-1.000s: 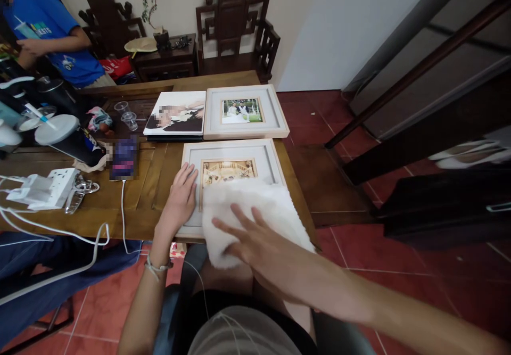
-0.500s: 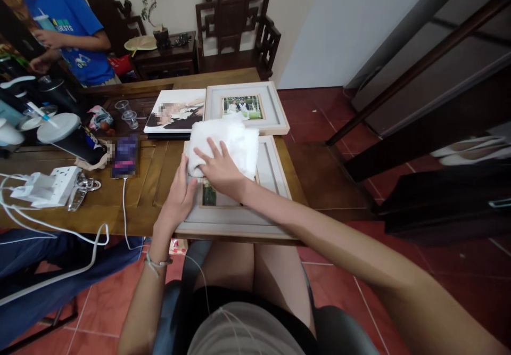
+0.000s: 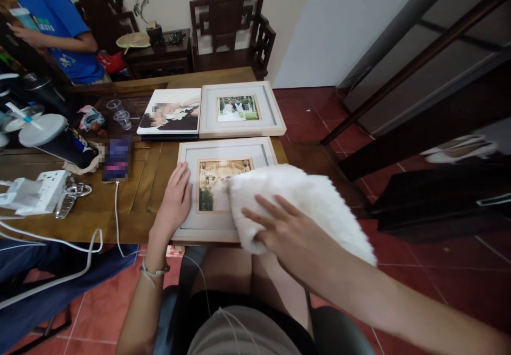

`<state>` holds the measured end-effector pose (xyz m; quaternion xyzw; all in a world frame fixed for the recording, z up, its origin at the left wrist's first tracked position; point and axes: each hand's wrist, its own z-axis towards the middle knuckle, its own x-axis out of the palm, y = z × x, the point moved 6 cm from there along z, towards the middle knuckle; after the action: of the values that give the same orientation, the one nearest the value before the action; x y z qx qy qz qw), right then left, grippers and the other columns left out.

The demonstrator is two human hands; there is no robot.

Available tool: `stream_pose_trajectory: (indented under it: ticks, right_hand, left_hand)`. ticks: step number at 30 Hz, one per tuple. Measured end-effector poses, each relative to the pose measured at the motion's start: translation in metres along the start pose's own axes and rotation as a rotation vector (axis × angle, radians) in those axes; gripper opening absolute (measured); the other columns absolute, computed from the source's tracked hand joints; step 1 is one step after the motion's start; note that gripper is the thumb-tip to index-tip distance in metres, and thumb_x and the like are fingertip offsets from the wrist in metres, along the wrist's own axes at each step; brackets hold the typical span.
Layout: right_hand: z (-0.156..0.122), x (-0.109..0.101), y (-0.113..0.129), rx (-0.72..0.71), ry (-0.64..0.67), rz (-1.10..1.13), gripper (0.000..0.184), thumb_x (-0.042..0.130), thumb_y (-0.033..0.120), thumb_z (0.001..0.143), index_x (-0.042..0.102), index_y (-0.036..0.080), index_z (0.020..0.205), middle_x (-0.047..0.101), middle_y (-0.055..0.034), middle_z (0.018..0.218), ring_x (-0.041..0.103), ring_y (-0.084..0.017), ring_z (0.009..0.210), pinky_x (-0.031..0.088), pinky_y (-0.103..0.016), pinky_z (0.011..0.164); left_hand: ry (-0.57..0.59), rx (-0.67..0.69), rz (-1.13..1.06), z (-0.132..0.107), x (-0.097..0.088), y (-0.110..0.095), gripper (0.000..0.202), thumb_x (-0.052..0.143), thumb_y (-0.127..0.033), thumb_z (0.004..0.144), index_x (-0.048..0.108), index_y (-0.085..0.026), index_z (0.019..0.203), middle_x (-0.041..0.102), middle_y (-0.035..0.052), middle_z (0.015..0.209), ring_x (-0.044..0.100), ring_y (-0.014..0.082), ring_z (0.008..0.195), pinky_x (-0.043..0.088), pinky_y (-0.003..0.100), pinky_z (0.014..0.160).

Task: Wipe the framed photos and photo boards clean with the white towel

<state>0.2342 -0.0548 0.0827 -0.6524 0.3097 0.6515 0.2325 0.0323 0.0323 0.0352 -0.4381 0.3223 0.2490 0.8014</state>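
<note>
A picture frame (image 3: pixel 184 184) with a pale border lies flat at the near edge of the wooden table, its photo partly covered. Along its left border rests my left hand (image 3: pixel 174 198), fingers stretched out and the thumb slightly apart. My right hand (image 3: pixel 285 227) grips a fluffy white cloth (image 3: pixel 315 190), its fingers spread over the top. The cloth covers the frame's lower right part and hangs out past the table edge. Beyond it lie a second framed photo (image 3: pixel 238 108) and, to its left, a photo print panel (image 3: pixel 175 111) on a dark flat thing.
To the left are a power strip (image 3: pixel 50 190) with white cables, a phone (image 3: pixel 117 158) on a cable, a lidded cup (image 3: pixel 48 137) with a straw and small clear cups (image 3: pixel 120 115). A person in a blue shirt (image 3: pixel 59 25) stands at the far left. Carved chairs (image 3: pixel 229 30) stand behind.
My right hand has swept the white cloth from the frame's upper left to its lower right, uncovering more of the photo. My left hand stays at the frame's left side, fingers now over its border.
</note>
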Motion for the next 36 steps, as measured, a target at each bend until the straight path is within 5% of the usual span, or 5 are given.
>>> stream_pose_trajectory:
  ticks: [12, 20, 23, 30, 36]
  right_hand:
    - [0.055, 0.007, 0.046, -0.080, -0.043, 0.084, 0.017, 0.060, 0.021, 0.088, 0.077, 0.023, 0.092, 0.052, -0.0051, 0.146, 0.040, -0.041, 0.136, 0.033, -0.061, 0.112]
    - [-0.031, 0.000, -0.026, 0.266, -0.138, -0.059, 0.027, 0.059, 0.002, 0.076, 0.076, 0.024, 0.073, 0.059, -0.0024, 0.137, 0.048, -0.034, 0.133, 0.041, -0.057, 0.107]
    - [-0.034, -0.006, -0.053, 0.319, -0.090, -0.062, 0.034, 0.052, -0.002, 0.070, 0.074, 0.024, 0.072, 0.057, 0.0017, 0.138, 0.045, -0.033, 0.136, 0.039, -0.059, 0.107]
    - [0.050, -0.020, -0.111, 0.496, -0.185, -0.139, 0.039, 0.050, -0.001, 0.077, 0.076, 0.020, 0.097, 0.052, -0.0048, 0.144, 0.035, -0.041, 0.140, 0.029, -0.074, 0.106]
    - [0.152, -0.025, -0.051, 0.125, -0.293, -0.179, 0.030, 0.056, 0.010, 0.088, 0.076, 0.025, 0.104, 0.041, -0.0003, 0.153, 0.021, -0.035, 0.147, 0.016, -0.067, 0.117]
  left_hand:
    - [-0.007, -0.002, -0.014, 0.000, -0.002, 0.001, 0.040, 0.034, -0.018, 0.100, 0.050, -0.022, 0.137, 0.043, 0.0128, 0.151, 0.032, 0.0222, 0.145, 0.031, 0.053, 0.118]
    - [0.069, 0.045, 0.010, 0.000, -0.001, 0.001, 0.047, 0.034, -0.011, 0.098, 0.048, -0.022, 0.141, 0.038, 0.0116, 0.155, 0.025, 0.0236, 0.148, 0.027, 0.055, 0.119]
    - [0.084, 0.063, 0.017, 0.000, 0.001, 0.002, 0.050, 0.033, -0.007, 0.096, 0.047, -0.021, 0.142, 0.037, 0.0118, 0.156, 0.024, 0.0240, 0.148, 0.026, 0.056, 0.119]
    - [0.088, 0.081, 0.019, 0.002, 0.005, 0.010, 0.056, 0.035, -0.001, 0.090, 0.049, -0.020, 0.141, 0.043, 0.0117, 0.152, 0.026, 0.0256, 0.148, 0.028, 0.056, 0.118]
    - [0.058, 0.085, 0.019, 0.003, 0.005, 0.015, 0.055, 0.036, -0.001, 0.088, 0.053, -0.020, 0.137, 0.051, 0.0112, 0.146, 0.030, 0.0271, 0.146, 0.031, 0.058, 0.116]
